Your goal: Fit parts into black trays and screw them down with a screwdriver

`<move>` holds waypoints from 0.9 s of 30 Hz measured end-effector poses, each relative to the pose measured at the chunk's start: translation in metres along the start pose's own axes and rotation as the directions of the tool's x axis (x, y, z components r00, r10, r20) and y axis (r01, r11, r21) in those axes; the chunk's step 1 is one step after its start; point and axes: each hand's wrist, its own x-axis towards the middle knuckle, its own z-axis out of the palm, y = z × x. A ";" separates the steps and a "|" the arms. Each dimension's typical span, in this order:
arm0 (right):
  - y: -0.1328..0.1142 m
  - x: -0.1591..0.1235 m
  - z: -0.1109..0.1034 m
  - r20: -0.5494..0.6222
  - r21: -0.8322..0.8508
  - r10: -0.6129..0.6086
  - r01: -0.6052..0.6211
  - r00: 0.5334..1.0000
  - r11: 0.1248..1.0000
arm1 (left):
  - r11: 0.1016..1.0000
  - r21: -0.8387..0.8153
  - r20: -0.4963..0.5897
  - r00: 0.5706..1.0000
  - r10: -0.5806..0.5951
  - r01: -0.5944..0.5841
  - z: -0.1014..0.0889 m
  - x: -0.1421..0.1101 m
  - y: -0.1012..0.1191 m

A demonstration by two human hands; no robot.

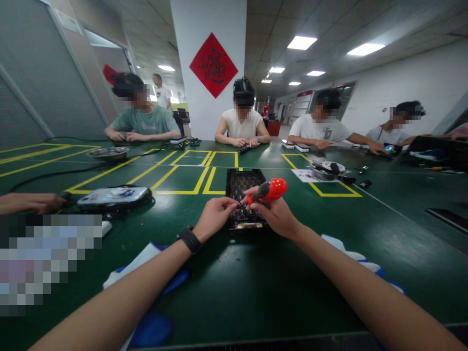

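My right hand [275, 213] is closed around a screwdriver [272, 190] with a red and black handle, held at a slant. Its tip points down and left, toward the fingers of my left hand [216, 214]. Those fingers are pinched together close to the tip; whether they grip the shaft or a small part there is too small to tell. Under both hands lies an open black case [244, 179] with rows of small recesses or parts inside. Its near edge shows a pale strip, and my hands cover part of its interior.
Blue and white gloves [141, 261] lie beneath my left forearm, another glove [360, 258] by my right. Metal bowls [107, 153] [327, 169] stand farther off. A phone-like device [115, 196] is at left. Yellow tape [210, 180] marks the green table [292, 297]; several people sit around it.
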 end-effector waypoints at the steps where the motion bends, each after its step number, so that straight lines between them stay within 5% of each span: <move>1: 0.002 0.000 0.000 0.000 0.010 -0.007 0.007 1.000 1.000 | 1.000 -0.010 0.002 1.000 -0.002 0.002 0.000 0.000 0.000; 15: 0.007 0.001 0.001 -0.196 0.103 0.007 0.014 0.980 0.995 | 1.000 -0.021 0.002 1.000 -0.016 0.016 0.002 0.001 -0.006; 18: 0.009 0.002 0.000 -0.342 0.091 0.008 0.025 0.940 0.996 | 0.997 0.070 0.003 1.000 0.026 -0.026 0.000 -0.001 -0.001; 22: 0.014 0.002 -0.001 -0.560 0.070 0.045 -0.007 0.828 0.997 | 0.950 0.217 0.057 0.975 0.217 -0.224 -0.001 -0.007 0.016; 27: 0.019 0.002 -0.001 -0.596 0.129 0.129 -0.064 0.792 0.990 | 0.898 0.275 0.205 0.933 0.294 -0.344 0.003 -0.016 0.029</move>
